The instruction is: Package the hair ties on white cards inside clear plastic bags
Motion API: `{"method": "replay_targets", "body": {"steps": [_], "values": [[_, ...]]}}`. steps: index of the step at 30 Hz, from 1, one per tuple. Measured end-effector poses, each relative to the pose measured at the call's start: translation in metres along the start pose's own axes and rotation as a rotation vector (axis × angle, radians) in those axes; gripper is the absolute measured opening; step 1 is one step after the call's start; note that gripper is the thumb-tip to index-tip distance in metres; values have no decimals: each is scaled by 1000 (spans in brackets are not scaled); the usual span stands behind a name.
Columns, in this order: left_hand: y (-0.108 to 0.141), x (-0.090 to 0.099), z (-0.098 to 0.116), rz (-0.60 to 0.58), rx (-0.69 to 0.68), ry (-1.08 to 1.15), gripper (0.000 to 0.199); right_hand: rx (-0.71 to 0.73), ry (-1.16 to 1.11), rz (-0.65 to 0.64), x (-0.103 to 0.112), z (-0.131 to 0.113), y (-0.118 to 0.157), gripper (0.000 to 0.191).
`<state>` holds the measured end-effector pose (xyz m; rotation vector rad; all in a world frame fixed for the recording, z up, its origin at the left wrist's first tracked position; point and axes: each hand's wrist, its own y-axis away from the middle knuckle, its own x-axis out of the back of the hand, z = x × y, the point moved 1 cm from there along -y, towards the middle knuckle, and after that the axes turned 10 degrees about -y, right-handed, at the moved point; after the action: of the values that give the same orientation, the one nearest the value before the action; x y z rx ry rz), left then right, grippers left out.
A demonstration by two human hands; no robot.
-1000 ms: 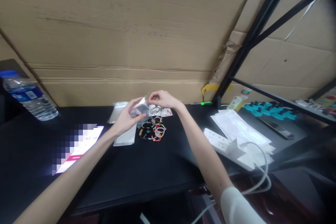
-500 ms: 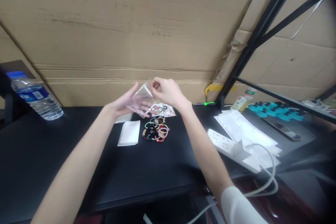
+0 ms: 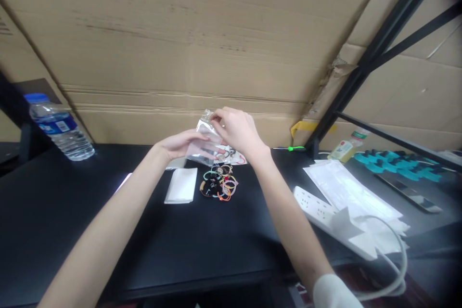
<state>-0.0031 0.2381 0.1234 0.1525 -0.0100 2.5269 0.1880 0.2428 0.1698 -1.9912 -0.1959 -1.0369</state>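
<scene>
Left hand (image 3: 180, 146) had slid beneath the clear bag (image 3: 205, 143), cradling it above the hair ties (image 3: 219, 183) at 6 o'clock; right hand (image 3: 236, 130) pinched its mouth, next spreading needs care

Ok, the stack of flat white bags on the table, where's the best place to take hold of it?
Probably at a near corner of the white bag stack, coming from the front. It lies flat and thin on the black table, so a pinch at the edge is likely the only purchase. The hair ties crowd its right side; the near edge is open.
</scene>
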Motion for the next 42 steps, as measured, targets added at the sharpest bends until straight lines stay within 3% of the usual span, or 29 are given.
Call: {"method": "replay_targets", "body": {"steps": [9, 14, 19, 23, 28, 35, 42], "values": [[-6, 11, -14, -64, 53, -116, 53, -46, -324, -150, 1, 31, 5, 18], [-5, 6, -8, -85, 55, -85, 57, -45, -510, -171, 8, 29, 6, 19], [-1, 9, -3, -232, 0, -38, 63, -154, -767, -375, 10, 25, 8, 21], [3, 13, -1, -301, -4, -23, 72, -212, -916, -449, 10, 21, 10, 21], [5, 18, -2, -307, -10, 1, 67, -271, -969, -496, 9, 23, 10, 28], [8, 25, 0, -202, -14, -58, 59, -275, -910, -368, 6, 23, 9, 31], [19, 18, 16, -254, -59, -253, 63, -215, -958, -577, 6, 9, 12, 40]]}}
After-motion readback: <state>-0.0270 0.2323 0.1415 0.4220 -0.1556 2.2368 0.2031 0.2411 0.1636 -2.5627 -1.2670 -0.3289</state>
